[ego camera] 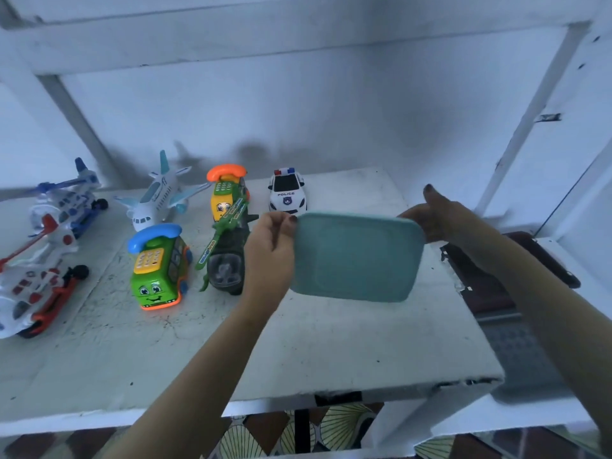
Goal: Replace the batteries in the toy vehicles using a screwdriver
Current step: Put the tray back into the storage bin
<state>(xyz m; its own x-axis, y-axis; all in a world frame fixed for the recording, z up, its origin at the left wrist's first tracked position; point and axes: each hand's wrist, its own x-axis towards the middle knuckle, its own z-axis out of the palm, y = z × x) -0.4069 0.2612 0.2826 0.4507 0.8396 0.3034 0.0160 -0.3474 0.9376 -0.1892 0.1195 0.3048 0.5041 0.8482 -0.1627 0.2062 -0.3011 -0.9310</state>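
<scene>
Teal plastic, a flat rounded-rectangle lid or tray [356,256], is what I have both hands on, right of frame centre and apparently above the bench [298,352]. Left hand [270,248] is pinched shut on its left edge; right hand [427,217] is closed on the upper-right corner, forefinger sticking out toward the wall. Its long axis runs left-right across the frame, far edge tilted up. I can't tell lid from shallow box, since only one face shows.

The relation that matters: every toy lies left of, or behind, the teal piece. The left hand is the nearer one. The dark green helicopter [227,260] is just beside its knuckles, long axis running away from me toward the wall. The police car [286,194] sits just past the far edge of the teal piece, nose toward me.

Count, seven toys, all on the bench:
- helicopters: three; the green one, a white-and-blue one [71,198] upper left, a white-and-red one [36,276] at the left edge
- phone buses: two; a green one with blue handset [159,270], a yellow one with orange handset [225,190] behind the green helicopter
- airplane: one, white and blue [159,197]
- police car: one

No screwdriver or batteries in view. My guess is they're in whatever this teal piece belongs to, so no toy is opened yet. Dark case or tray [480,279] sits low at the right, beyond the bench edge.
</scene>
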